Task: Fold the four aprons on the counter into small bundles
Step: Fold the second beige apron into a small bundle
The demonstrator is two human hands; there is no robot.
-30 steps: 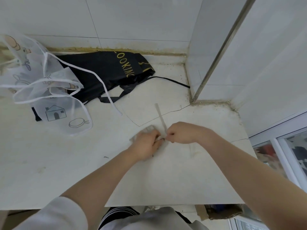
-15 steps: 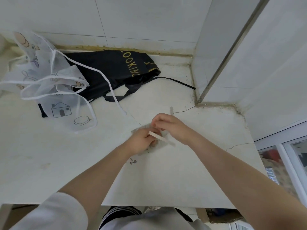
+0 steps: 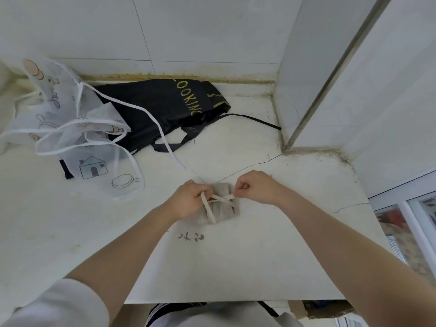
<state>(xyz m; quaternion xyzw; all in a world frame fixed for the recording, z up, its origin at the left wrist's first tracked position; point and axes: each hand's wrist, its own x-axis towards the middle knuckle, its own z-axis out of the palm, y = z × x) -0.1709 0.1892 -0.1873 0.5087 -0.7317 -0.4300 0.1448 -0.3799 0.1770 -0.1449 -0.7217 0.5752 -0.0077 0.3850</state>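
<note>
On the counter (image 3: 271, 256) we see a small grey bundle (image 3: 221, 210) between the hands, the left hand (image 3: 188, 200) and the right hand (image 3: 256, 187) each pinching one end of its strap (image 3: 220, 198) with curled fingers.

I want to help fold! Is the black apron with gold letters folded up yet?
Not yet. The black apron with gold letters lies loosely spread on the white counter, its straps trailing.

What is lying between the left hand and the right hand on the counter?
In the head view, the small grey apron bundle lies between the left hand and the right hand, with its cream strap stretched across from one hand to the other.
</note>
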